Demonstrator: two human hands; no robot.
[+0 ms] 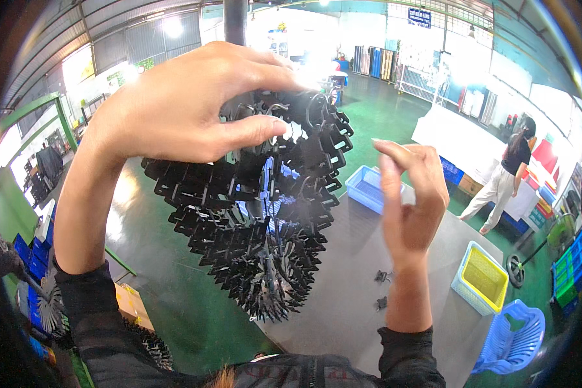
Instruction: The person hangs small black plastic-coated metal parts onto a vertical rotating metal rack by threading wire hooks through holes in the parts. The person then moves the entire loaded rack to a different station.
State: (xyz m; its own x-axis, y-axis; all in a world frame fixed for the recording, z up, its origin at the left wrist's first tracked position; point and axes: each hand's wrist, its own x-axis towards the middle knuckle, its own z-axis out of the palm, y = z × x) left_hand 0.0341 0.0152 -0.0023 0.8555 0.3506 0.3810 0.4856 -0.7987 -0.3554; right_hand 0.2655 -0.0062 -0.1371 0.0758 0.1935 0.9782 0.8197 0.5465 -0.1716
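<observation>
The person faces a black rack (239, 243), the counter (349, 284) to its right. The left hand (194, 110) arches over the rack's top, grip unclear; right of the rack, the right hand's (412, 200) fingers bend close together, hold unclear.

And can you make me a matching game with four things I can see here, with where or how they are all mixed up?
Things:
1. black brackets
2. right hand
3. yellow basket
4. light blue plastic chair

Where or how:
A. At the lower right, past the edge of the grey table
B. In a big cluster that narrows downward, partly behind the left hand
C. Nested in a paler basket
D. Raised, thumb and forefinger close together

Right pairs: 1-B, 2-D, 3-C, 4-A
</observation>
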